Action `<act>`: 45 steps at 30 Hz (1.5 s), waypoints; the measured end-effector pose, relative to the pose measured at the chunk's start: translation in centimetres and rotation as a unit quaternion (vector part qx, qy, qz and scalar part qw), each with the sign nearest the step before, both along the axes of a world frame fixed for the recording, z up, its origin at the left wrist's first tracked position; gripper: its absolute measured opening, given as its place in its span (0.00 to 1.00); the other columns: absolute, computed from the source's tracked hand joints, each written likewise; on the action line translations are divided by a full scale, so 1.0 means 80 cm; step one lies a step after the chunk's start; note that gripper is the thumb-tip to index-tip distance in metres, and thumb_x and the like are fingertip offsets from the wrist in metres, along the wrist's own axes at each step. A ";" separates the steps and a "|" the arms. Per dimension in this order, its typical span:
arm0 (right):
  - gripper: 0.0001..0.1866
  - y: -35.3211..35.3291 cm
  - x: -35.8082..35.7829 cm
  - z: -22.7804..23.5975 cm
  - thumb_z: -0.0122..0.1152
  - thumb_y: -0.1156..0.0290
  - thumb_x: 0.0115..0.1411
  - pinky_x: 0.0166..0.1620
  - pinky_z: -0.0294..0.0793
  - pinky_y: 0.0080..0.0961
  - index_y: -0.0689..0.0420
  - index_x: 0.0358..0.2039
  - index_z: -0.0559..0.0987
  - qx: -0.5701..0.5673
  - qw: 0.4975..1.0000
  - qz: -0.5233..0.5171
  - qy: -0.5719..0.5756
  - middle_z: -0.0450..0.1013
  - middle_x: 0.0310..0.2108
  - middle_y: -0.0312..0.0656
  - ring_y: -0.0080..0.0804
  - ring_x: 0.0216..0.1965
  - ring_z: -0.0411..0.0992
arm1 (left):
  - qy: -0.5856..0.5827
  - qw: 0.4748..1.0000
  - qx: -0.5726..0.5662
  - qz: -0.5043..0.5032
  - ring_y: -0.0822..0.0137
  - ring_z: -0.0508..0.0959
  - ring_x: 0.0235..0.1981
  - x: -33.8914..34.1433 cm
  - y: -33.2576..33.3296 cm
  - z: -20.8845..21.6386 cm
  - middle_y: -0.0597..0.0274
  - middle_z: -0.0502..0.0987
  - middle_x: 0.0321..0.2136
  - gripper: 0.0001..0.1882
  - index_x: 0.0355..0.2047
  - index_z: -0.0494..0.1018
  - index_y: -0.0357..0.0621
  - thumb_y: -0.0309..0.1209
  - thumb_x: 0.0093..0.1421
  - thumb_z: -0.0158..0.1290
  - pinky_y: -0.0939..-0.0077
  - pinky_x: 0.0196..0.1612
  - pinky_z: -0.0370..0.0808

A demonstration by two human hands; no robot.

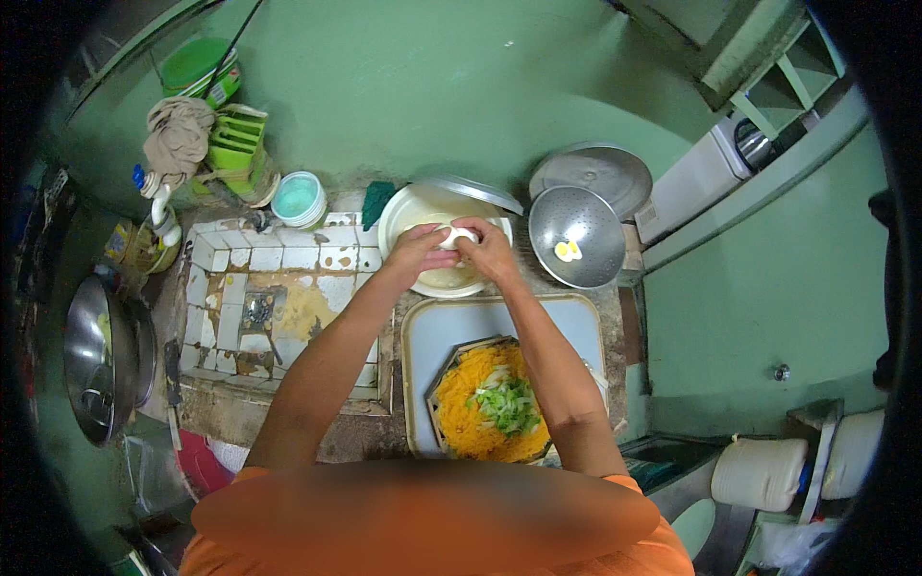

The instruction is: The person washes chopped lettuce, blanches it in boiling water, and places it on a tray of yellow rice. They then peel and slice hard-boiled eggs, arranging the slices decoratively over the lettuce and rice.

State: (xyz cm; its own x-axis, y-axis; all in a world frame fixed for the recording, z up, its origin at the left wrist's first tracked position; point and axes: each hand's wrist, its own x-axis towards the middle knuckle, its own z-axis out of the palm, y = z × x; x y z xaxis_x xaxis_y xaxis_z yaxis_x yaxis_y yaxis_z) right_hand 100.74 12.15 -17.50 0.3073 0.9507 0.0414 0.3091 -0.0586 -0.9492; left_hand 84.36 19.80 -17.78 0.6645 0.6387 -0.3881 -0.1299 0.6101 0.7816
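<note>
A white boiled egg (458, 235) is between my two hands, over a cream basin (392, 213) at the back of the counter. My left hand (421, 253) closes around the egg's left side, and my right hand (489, 252) has its fingers on the right side. Whether the egg is whole or split I cannot make out. Right of the basin, egg halves (568, 252) with yellow yolks lie in a metal colander (600, 235). Nearer to me, below my forearms, a tray (423, 355) carries a dish of shredded orange food (471, 422) topped with chopped green and pale pieces (507, 401).
A tiled sink (346, 257) lies to the left, with a small white tub (300, 197) of greenish liquid behind it. A metal lid (471, 192) rests across the basin's back rim. Another round lid (615, 168) leans behind the colander. Large metal bowls (96, 360) stand far left.
</note>
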 end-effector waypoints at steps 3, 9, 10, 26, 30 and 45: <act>0.20 -0.001 0.001 0.003 0.58 0.72 0.52 0.44 0.74 0.24 0.60 0.47 0.78 -0.007 1.000 0.020 0.010 0.77 0.40 0.44 0.30 0.39 0.75 | -0.005 1.000 0.001 0.004 0.53 0.79 0.45 -0.001 -0.002 0.000 0.47 0.73 0.46 0.31 0.58 0.60 0.37 0.38 0.61 0.59 0.65 0.45 0.81; 0.19 -0.006 -0.002 0.011 0.60 0.68 0.54 0.35 0.75 0.23 0.57 0.47 0.78 -0.016 1.000 0.018 -0.014 0.77 0.35 0.42 0.26 0.28 0.75 | 0.000 0.999 -0.003 -0.039 0.55 0.79 0.45 -0.003 0.008 -0.012 0.49 0.74 0.45 0.25 0.56 0.62 0.39 0.42 0.66 0.50 0.63 0.44 0.80; 0.19 -0.005 -0.002 0.012 0.61 0.67 0.54 0.34 0.75 0.23 0.56 0.47 0.78 -0.013 1.000 0.012 -0.018 0.77 0.34 0.41 0.26 0.28 0.75 | -0.018 0.999 -0.013 -0.049 0.55 0.79 0.44 -0.001 0.013 -0.013 0.49 0.74 0.45 0.25 0.57 0.62 0.39 0.42 0.66 0.49 0.64 0.42 0.80; 0.23 0.028 -0.010 -0.046 0.59 0.60 0.55 0.53 0.72 0.45 0.60 0.48 0.77 -0.178 0.877 0.108 -0.432 0.72 0.49 0.56 0.56 0.53 0.70 | 0.453 0.541 0.664 -0.246 0.51 0.79 0.40 0.020 0.015 -0.073 0.47 0.76 0.38 0.16 0.44 0.73 0.45 0.27 0.53 0.55 0.57 0.40 0.78; 0.19 0.029 -0.015 -0.054 0.56 0.63 0.56 0.52 0.73 0.45 0.60 0.44 0.78 -0.182 0.851 0.134 -0.474 0.70 0.51 0.55 0.53 0.53 0.69 | 0.453 0.569 0.664 -0.174 0.50 0.79 0.40 0.034 0.017 -0.072 0.49 0.74 0.39 0.15 0.42 0.73 0.44 0.30 0.53 0.55 0.56 0.40 0.78; 0.18 0.004 -0.052 0.109 0.60 0.67 0.56 0.44 0.75 0.41 0.56 0.47 0.78 -0.030 0.920 0.212 -0.328 0.79 0.36 0.50 0.48 0.38 0.77 | 0.160 0.974 0.096 0.131 0.76 0.74 0.25 -0.253 -0.018 -0.003 0.67 0.76 0.31 0.19 0.48 0.73 0.45 0.37 0.59 0.59 0.81 0.27 0.74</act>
